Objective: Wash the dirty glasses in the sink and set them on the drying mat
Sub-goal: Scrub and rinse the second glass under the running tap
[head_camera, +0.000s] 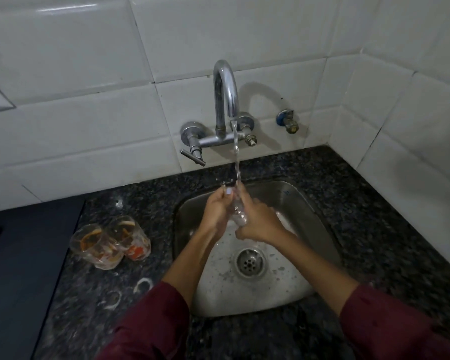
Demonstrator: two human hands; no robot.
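Observation:
A clear glass is held upright over the steel sink, under the running stream from the tap. My left hand grips its left side and my right hand wraps its right side, fingers reaching up to the rim. Two dirty glasses with orange residue, one and another, stand side by side on the granite counter left of the sink. The dark blue drying mat lies at the far left.
White tiled walls meet in a corner at the back right. A small valve juts from the wall right of the tap. Wet ring marks show on the counter in front of the dirty glasses. The drain sits mid-sink.

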